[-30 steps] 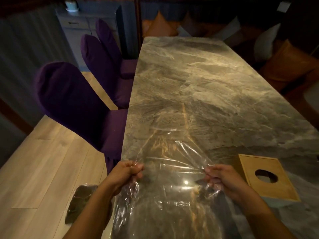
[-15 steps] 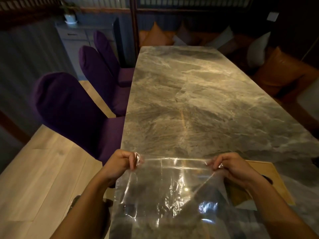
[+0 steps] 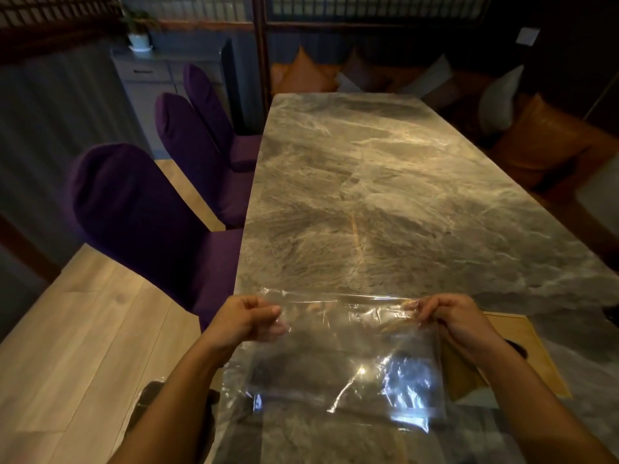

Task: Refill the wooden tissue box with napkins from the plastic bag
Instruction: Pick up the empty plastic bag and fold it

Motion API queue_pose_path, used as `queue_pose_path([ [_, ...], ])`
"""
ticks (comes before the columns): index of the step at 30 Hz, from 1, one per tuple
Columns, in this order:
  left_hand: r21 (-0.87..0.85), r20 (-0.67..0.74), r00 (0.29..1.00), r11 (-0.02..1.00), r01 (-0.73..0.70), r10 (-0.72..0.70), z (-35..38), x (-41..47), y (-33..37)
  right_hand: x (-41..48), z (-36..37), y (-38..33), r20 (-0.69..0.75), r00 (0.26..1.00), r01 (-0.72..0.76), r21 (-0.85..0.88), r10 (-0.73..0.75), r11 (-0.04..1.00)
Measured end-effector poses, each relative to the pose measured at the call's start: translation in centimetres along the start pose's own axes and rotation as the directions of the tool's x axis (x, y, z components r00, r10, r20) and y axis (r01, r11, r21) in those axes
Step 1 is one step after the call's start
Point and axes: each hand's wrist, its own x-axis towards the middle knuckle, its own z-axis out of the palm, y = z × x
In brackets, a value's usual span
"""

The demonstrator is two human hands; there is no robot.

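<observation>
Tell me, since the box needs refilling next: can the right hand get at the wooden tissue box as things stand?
Probably yes, once it lets go. The right hand is shut on the plastic bag, which the left hand also grips. The wooden tissue box lies just beneath it on the table, nothing between.

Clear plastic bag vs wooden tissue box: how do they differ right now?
The clear plastic bag is transparent and limp, stretched between the left hand and right hand; the square wooden tissue box is opaque, rigid and lies flat on the grey marble table. The bag is gripped; the box is untouched, partly hidden behind the right wrist. Both are at the table's near end.
</observation>
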Motion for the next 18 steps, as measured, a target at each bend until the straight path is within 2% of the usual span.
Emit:
queue_pose_path([
  [4,0.009,-0.085,0.99,0.994,-0.11,0.111,-0.2,0.3,0.9,-0.1,-0.3,-0.3,-0.023,0.998,0.061,-0.148,-0.066,0.987],
  [8,0.083,-0.048,0.967,0.966,-0.245,0.249,0.1,0.4,3.0,-0.7,0.3,-1.8,0.009,0.981,0.19,-0.282,-0.195,0.94],
  [12,0.209,0.093,0.929,0.905,-0.371,0.359,0.9,0.2,5.5,-0.5,1.6,-3.5,0.189,0.966,0.241,-0.395,-0.179,0.886],
  [15,0.341,0.238,0.874,0.806,-0.484,0.425,2.1,-0.1,7.7,-0.3,3.1,-5.1,0.38,0.915,0.313,-0.455,-0.135,0.834],
  [18,0.409,0.329,0.816,0.707,-0.577,0.476,3.1,-0.2,9.2,0.1,4.6,-6.2,0.451,0.883,0.361,-0.473,-0.131,0.804],
])
